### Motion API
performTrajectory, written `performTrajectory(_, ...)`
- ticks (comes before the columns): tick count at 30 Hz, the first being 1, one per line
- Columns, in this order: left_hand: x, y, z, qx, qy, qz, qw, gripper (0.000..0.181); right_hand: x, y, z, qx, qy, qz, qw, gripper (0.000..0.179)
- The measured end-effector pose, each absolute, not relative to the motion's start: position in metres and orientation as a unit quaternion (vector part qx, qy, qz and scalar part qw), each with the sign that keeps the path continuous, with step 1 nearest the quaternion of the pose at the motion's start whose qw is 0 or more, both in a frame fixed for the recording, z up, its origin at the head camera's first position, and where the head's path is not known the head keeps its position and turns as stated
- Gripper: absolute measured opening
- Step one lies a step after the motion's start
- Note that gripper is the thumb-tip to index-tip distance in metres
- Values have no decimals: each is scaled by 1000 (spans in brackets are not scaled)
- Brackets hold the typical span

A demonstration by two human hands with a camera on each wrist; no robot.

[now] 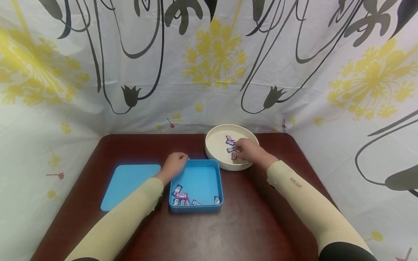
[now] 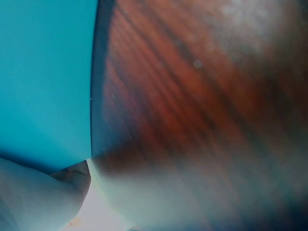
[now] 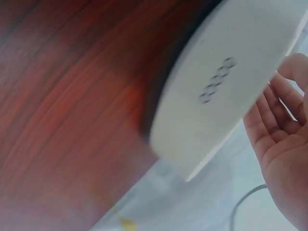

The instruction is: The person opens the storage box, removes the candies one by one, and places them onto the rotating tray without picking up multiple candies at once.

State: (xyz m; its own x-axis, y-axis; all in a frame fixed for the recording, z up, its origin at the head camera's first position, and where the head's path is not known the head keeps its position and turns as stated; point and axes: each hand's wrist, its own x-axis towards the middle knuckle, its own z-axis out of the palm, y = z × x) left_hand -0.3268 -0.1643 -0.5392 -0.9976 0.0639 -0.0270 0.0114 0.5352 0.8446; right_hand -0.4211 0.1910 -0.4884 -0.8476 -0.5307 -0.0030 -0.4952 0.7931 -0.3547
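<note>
A blue rectangular box [image 1: 199, 181] sits on the table, with several small wrapped candies [image 1: 181, 196] along its near side. My left hand [image 1: 173, 166] holds the box's far left corner; in the left wrist view its fingers [image 2: 77, 179] show at the end of the blue wall. To the right and farther back stands a round cream tray [image 1: 215, 145] with several purple and pink wrapped candies [image 1: 230, 142]. My right hand [image 1: 250, 149] reaches over its rim, fingertips down at the candies. In the right wrist view the bent fingers [image 3: 274, 108] appear beyond the tray wall; I cannot tell whether they pinch a candy.
A flat blue lid [image 1: 130, 183] lies left of the box, partly behind my left arm. The dark red wooden table [image 1: 209, 235] carries everything. A white patterned curtain [image 1: 202, 105] hangs along the table's back and sides.
</note>
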Motion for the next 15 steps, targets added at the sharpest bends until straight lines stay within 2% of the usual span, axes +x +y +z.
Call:
performTrajectory(9, -326, -164, -538, 14, 875, 483, 31, 43, -384, 154, -471, -368, 920, -131, 39, 21)
performTrajectory(15, -328, -164, -540, 14, 874, 485, 30, 44, -357, 130, -460, -431, 889, -137, 67, 22)
